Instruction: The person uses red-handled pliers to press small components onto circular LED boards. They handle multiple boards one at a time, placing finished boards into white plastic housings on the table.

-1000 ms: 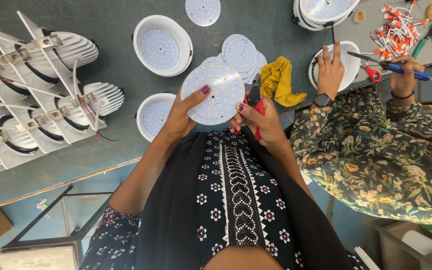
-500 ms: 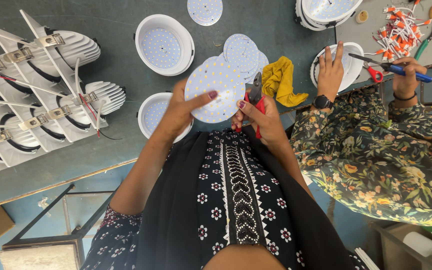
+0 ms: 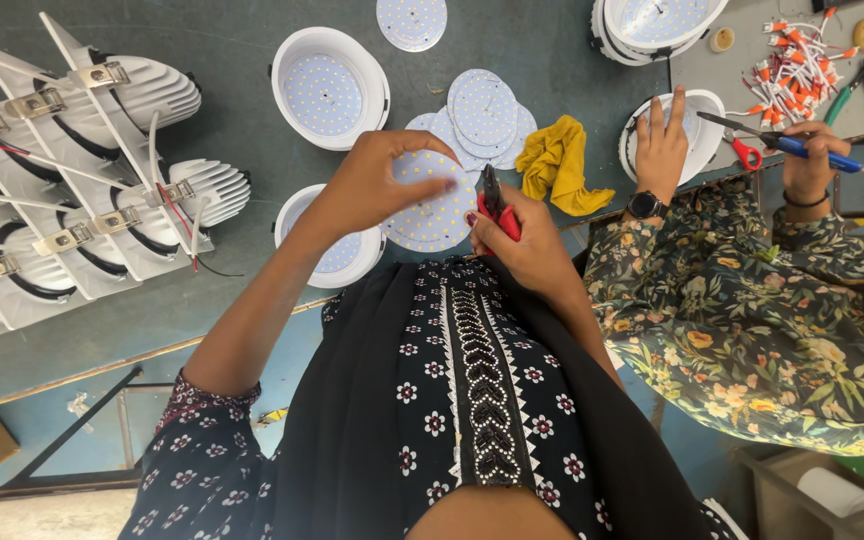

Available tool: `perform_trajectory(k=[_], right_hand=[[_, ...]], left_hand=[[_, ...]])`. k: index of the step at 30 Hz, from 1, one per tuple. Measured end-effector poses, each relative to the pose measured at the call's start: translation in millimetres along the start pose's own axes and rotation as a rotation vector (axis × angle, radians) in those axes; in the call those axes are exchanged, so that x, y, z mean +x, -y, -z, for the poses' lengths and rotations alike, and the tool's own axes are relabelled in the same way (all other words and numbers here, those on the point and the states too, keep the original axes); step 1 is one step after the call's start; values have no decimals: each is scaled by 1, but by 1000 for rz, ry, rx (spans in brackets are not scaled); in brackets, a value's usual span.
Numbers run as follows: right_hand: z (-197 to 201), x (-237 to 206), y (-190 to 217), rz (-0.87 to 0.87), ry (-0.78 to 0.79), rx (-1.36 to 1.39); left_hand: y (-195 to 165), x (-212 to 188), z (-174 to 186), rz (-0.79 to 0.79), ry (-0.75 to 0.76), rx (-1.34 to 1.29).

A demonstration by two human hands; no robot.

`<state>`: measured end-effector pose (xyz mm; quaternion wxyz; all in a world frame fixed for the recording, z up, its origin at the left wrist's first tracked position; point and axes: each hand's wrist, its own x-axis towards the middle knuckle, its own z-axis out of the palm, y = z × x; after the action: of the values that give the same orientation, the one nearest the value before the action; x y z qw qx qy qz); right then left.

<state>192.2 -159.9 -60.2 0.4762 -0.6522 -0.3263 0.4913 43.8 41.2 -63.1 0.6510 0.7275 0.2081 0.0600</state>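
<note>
My left hand [image 3: 377, 185] grips a round white LED disc [image 3: 432, 210] from above, fingers curled over its top edge. My right hand [image 3: 517, 240] is closed around red-handled pliers [image 3: 495, 205], whose dark jaws point up beside the disc's right edge. Just left of the disc, under my left wrist, sits a white round lamp housing [image 3: 337, 255]. A stack of more LED discs [image 3: 480, 115] lies on the grey table beyond my hands.
Another housing [image 3: 330, 88] and a lone disc [image 3: 411, 20] lie farther back. Finned white lamp bodies [image 3: 102, 180] crowd the left. A yellow cloth [image 3: 557, 165] lies right. A co-worker's hand [image 3: 662, 150] rests on a housing, the other hand [image 3: 810, 160] holding a blue tool near red-capped wires [image 3: 797, 65].
My left hand has shifted from under the disc to curl over its top. The pliers have come upright next to the disc's edge. The co-worker's hands stay put.
</note>
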Motion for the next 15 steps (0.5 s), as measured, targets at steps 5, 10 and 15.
perform_trajectory(k=[5, 10, 15], right_hand=[[0, 4, -4, 8, -30, 84], [-2, 9, -8, 103, -53, 292], [-6, 14, -11, 82, -93, 733]], left_hand=[[14, 1, 3, -216, -143, -151], [40, 0, 11, -40, -240, -517], [68, -10, -6, -30, -94, -953]])
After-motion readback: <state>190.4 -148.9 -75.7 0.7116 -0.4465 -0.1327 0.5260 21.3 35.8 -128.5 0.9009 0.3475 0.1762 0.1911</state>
